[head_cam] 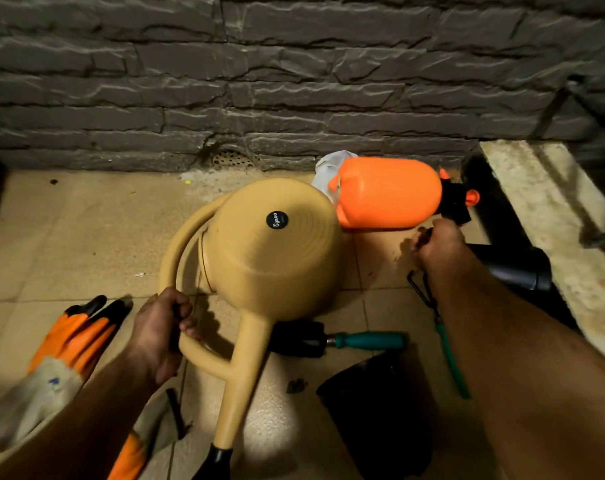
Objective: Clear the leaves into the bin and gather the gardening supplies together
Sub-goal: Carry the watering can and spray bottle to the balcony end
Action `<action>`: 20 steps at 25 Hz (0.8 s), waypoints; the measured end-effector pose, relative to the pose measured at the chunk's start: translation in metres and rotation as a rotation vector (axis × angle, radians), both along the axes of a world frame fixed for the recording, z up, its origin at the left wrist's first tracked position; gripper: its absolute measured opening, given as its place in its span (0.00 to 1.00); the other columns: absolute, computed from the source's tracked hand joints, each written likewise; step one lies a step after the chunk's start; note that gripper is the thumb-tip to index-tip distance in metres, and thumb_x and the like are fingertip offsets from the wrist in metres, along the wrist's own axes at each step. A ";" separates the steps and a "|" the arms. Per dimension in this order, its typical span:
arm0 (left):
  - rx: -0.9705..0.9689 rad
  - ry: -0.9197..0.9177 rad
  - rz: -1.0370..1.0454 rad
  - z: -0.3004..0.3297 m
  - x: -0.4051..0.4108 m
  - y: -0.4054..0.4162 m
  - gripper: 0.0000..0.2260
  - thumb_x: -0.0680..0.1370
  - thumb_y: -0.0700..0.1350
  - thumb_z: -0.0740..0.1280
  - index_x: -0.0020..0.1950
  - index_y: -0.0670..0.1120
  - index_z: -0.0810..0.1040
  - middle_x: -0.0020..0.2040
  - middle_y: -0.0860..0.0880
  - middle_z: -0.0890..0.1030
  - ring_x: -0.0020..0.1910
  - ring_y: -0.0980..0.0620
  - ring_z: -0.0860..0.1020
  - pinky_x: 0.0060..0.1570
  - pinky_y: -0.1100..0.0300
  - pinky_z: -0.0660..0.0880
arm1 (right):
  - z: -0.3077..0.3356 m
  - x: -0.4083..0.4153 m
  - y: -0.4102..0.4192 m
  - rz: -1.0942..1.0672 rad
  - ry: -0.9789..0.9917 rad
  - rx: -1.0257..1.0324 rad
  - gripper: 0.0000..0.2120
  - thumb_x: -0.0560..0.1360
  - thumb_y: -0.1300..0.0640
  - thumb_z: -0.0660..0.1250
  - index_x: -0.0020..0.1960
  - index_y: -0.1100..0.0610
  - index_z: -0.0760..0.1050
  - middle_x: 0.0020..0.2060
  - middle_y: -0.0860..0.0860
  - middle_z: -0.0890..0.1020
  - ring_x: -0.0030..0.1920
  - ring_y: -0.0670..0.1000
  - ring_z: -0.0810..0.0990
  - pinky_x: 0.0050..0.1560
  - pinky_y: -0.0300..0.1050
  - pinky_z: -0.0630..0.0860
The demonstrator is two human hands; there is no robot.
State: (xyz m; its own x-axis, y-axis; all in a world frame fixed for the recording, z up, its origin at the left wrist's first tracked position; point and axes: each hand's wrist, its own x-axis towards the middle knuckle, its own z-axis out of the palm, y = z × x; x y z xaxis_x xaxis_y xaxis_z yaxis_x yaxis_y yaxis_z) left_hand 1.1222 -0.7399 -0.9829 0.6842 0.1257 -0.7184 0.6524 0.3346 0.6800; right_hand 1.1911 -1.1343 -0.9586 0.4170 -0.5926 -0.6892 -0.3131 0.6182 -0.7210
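while left hand (162, 336) holds handle, watering can (266, 251) spout points toward camera.

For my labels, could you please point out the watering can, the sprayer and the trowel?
watering can (277, 251): head view, upturned base.
sprayer (387, 194): head view, orange tank.
trowel (367, 340): head view, teal handle.

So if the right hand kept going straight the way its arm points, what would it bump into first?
Probably the black pump head of the orange sprayer, just beyond the right hand; depth is hard to judge.
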 end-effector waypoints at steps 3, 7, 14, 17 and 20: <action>-0.124 -0.025 0.080 0.000 0.000 -0.009 0.09 0.77 0.41 0.59 0.38 0.49 0.67 0.29 0.51 0.65 0.24 0.55 0.64 0.22 0.64 0.68 | 0.011 0.000 0.010 -0.011 -0.040 0.073 0.05 0.79 0.56 0.59 0.49 0.58 0.72 0.41 0.54 0.72 0.38 0.52 0.72 0.48 0.48 0.76; -0.209 -0.049 0.218 0.009 0.007 -0.017 0.09 0.77 0.41 0.60 0.37 0.50 0.66 0.30 0.53 0.64 0.25 0.56 0.62 0.23 0.63 0.67 | 0.033 -0.001 0.028 -0.064 -0.099 0.133 0.19 0.77 0.63 0.61 0.68 0.59 0.72 0.61 0.59 0.74 0.60 0.61 0.76 0.63 0.59 0.78; -0.130 -0.269 0.316 0.063 0.021 -0.023 0.08 0.75 0.39 0.58 0.38 0.49 0.64 0.29 0.52 0.62 0.23 0.55 0.61 0.23 0.64 0.63 | 0.066 -0.026 0.040 0.028 -0.120 -0.173 0.05 0.77 0.60 0.64 0.52 0.58 0.75 0.44 0.54 0.78 0.50 0.56 0.79 0.42 0.49 0.82; -0.078 -0.393 0.256 0.110 0.016 -0.030 0.07 0.74 0.40 0.58 0.37 0.50 0.64 0.28 0.52 0.62 0.23 0.54 0.62 0.23 0.63 0.64 | 0.092 -0.043 0.050 0.067 -0.076 -0.330 0.12 0.76 0.47 0.70 0.52 0.55 0.77 0.45 0.52 0.79 0.44 0.53 0.80 0.40 0.53 0.83; -0.018 -0.438 0.167 0.177 -0.001 -0.045 0.09 0.76 0.44 0.59 0.37 0.50 0.65 0.28 0.52 0.62 0.25 0.53 0.62 0.25 0.62 0.63 | 0.139 -0.074 0.069 0.165 -0.015 -0.498 0.20 0.73 0.37 0.72 0.47 0.55 0.77 0.43 0.56 0.82 0.44 0.59 0.83 0.50 0.64 0.82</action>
